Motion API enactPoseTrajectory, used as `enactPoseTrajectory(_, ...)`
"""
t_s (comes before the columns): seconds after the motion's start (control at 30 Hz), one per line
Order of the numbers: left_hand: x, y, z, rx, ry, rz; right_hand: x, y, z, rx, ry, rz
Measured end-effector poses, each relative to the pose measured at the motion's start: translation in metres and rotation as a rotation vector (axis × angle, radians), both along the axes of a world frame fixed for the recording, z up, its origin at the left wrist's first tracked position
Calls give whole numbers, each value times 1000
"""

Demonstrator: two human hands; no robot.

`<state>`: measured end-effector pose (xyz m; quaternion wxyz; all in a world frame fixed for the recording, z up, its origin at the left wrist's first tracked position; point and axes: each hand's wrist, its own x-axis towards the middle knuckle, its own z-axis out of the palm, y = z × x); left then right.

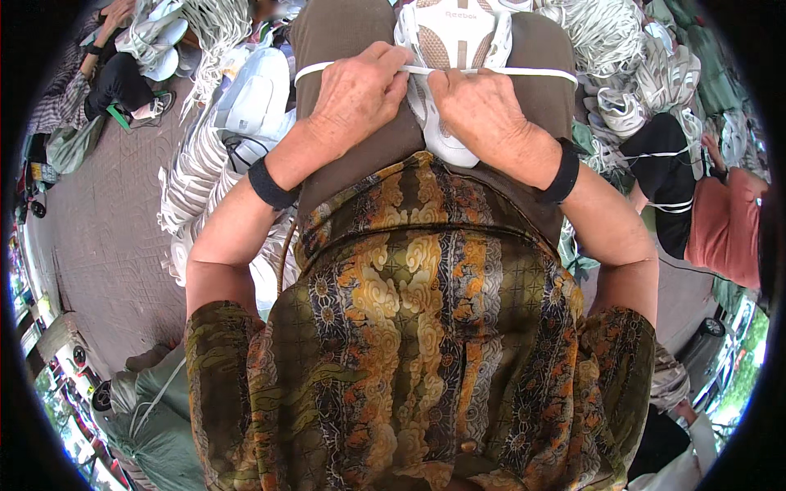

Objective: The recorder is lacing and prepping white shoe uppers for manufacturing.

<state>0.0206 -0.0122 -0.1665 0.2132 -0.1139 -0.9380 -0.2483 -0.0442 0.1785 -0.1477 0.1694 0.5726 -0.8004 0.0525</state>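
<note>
A white sports shoe (456, 37) with tan mesh panels is wedged between my brown-trousered thighs. Its rounded white end points toward my waist. Around both thighs runs a white cord (540, 73), stretched across the shoe. My left hand (360, 88) is closed on the cord at the shoe's left side, with its fingertips pinched together. On the right side, my right hand (483, 106) lies over the shoe and pinches the same cord, thumb and finger close together. The two hands are a short way apart, with a bit of cord visible between them. My palms are hidden.
White shoe parts (192, 184) are stacked along my left leg. A heap of white laces (602, 37) and more white shoes (622, 113) lie beyond my right knee. One person in a pink top (720, 221) sits at right, another at far left. A green bag (155, 425) stands behind left.
</note>
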Motion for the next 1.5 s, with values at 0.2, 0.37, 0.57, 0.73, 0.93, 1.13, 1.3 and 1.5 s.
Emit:
enactPoseTrajectory(0.2, -3, -6, -5, 15, -32, -35, -17, 20, -4, -50, -104, 149)
enactPoseTrajectory(0.37, -4, -9, -9, 37, -32, -54, -25, 38, -10, -150, -282, 123)
enactPoseTrajectory(0.57, -7, -11, -10, 57, 7, -78, -33, 64, 2, -229, -669, -165)
enactPoseTrajectory(0.73, -6, -13, -12, 74, 18, -82, -19, 65, -7, -271, -630, -93)
enactPoseTrajectory(0.93, -6, -13, -14, 49, 0, -72, -19, 56, -13, -203, -418, -75)
enactPoseTrajectory(1.13, -5, -12, -14, 60, 11, -48, -26, 49, -19, 53, -174, -37)
enactPoseTrajectory(1.3, -4, -13, -16, 62, 20, -65, -31, 61, -7, -67, -316, 2)
enactPoseTrajectory(1.5, -5, -15, -13, 48, 12, -74, -32, 62, 8, -250, -404, -181)
